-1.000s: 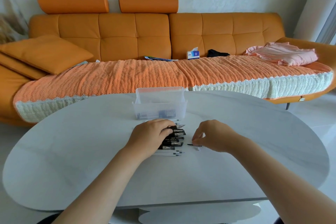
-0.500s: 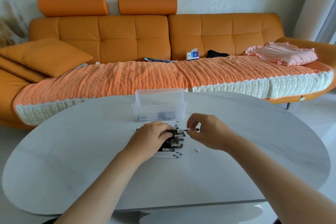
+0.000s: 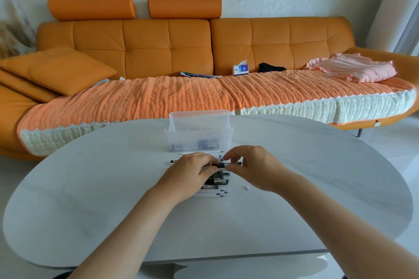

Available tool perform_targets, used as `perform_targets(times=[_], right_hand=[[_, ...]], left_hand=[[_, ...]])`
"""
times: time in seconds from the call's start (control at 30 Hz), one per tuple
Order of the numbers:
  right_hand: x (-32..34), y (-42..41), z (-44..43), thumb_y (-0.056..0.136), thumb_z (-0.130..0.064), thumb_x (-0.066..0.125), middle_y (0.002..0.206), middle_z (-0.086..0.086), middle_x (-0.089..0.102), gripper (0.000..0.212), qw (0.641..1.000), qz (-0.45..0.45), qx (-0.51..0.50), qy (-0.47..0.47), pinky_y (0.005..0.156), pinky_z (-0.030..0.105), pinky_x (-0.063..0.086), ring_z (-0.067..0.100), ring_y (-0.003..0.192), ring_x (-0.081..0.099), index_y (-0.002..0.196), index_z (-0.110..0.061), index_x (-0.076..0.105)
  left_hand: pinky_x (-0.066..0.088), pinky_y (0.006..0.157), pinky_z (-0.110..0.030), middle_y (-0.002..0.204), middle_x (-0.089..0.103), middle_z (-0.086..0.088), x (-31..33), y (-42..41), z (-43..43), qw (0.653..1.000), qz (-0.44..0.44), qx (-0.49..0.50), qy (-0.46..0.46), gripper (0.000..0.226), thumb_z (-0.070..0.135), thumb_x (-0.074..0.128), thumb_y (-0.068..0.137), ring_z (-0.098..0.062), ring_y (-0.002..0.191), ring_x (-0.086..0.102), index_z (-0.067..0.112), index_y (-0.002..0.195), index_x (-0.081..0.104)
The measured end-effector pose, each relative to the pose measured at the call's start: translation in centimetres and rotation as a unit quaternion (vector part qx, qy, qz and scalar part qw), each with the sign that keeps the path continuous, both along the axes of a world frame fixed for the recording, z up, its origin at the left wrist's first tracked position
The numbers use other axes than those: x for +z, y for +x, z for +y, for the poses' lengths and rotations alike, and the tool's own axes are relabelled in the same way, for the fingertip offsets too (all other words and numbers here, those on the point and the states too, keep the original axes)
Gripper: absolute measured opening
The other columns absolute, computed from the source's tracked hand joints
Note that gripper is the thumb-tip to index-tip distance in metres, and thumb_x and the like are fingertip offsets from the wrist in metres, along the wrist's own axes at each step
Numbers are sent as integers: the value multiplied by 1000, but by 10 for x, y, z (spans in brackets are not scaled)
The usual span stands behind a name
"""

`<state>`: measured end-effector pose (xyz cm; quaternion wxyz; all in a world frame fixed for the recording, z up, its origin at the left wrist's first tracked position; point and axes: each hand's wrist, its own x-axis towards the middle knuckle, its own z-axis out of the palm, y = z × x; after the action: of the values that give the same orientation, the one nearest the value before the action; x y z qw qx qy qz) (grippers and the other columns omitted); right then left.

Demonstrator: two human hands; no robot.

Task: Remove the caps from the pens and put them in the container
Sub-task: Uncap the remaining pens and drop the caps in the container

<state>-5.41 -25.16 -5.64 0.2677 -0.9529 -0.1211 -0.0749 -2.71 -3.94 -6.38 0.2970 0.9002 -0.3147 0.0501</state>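
Both hands have closed in on each other: a second ago the right hand (image 3: 251, 167) sat on the table beside the pile, and now it has come up to meet the left hand (image 3: 190, 174) over the pile's far side, while the small white cap (image 3: 248, 187) lies on the tabletop where it was.

Head view: a single pen (image 3: 221, 165) is held level between the two hands, just above the pile of pens (image 3: 217, 181). The left hand's fingers are curled round its barrel, thumb underneath. The right hand's thumb and forefinger pinch narrowly at the pen's right end, the other fingers arched loosely above. That split grip looks meant for pulling a cap off, one hand bracing and the other tugging, though the cap itself is too small to make out. The pile lies side by side in a row, within easy reach of both hands. The clear plastic container (image 3: 199, 133) stands just beyond it, so a freed pen needs only a short reach forward; some dark items already show through its ribbed wall.

Everything rests on a pale grey oval table (image 3: 102, 199) with a smooth matte top. Behind it runs a long orange sofa (image 3: 167, 45) under a knitted orange throw (image 3: 158, 97), carrying a cushion (image 3: 56, 70), a tissue box (image 3: 240, 70) and a folded pink garment (image 3: 356, 68). A white textured wall stands behind the sofa.
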Motion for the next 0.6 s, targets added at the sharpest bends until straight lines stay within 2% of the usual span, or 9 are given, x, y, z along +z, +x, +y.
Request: perform_targets(times=[0.13,0.3,0.37,0.47,0.53,0.6], right_hand=[[1,-2,2,95,-45,56,93,-14,70,21,999,-6,-5,-41,74,29,51,4,81,60,102,-32,72],[-5,-4,12,99,-37,51,74,-4,58,30,998,-15,30,-46,64,39,47,15,69,52,78,-19,63],[-5,-5,17,99,-33,52,64,-2,51,34,1000,-1,28,-12,61,37,41,15,61,44,71,-13,56],[-3,-7,20,98,-27,55,53,-10,45,31,995,58,17,77,52,21,32,7,54,39,73,-11,63],[0,-8,22,99,-25,55,52,-13,45,30,992,81,19,97,52,16,34,3,53,41,72,-16,65],[2,-7,23,99,-25,55,55,-12,45,31,991,88,21,104,54,15,35,3,54,41,70,-18,63]], left_hand=[[46,82,-24,94,62,18,-1,1,2,1000,-8,-4,-6,18,28,54,97,-1,90,55,28,108,68],[47,75,-29,82,59,15,-1,4,9,999,-31,-19,-9,14,23,61,94,-3,81,55,26,102,71],[47,73,-29,79,58,14,-1,5,12,998,-52,-28,-10,14,21,63,92,-5,79,55,25,102,73],[46,71,-23,77,55,18,0,4,16,996,-77,-37,-22,18,17,66,90,-3,77,55,23,105,74],[46,69,-21,78,56,18,-1,3,17,995,-90,-41,-29,17,17,67,89,-3,76,56,23,104,74],[45,69,-21,79,57,19,-1,2,17,995,-88,-31,-35,16,20,67,90,-3,78,56,26,103,72]])
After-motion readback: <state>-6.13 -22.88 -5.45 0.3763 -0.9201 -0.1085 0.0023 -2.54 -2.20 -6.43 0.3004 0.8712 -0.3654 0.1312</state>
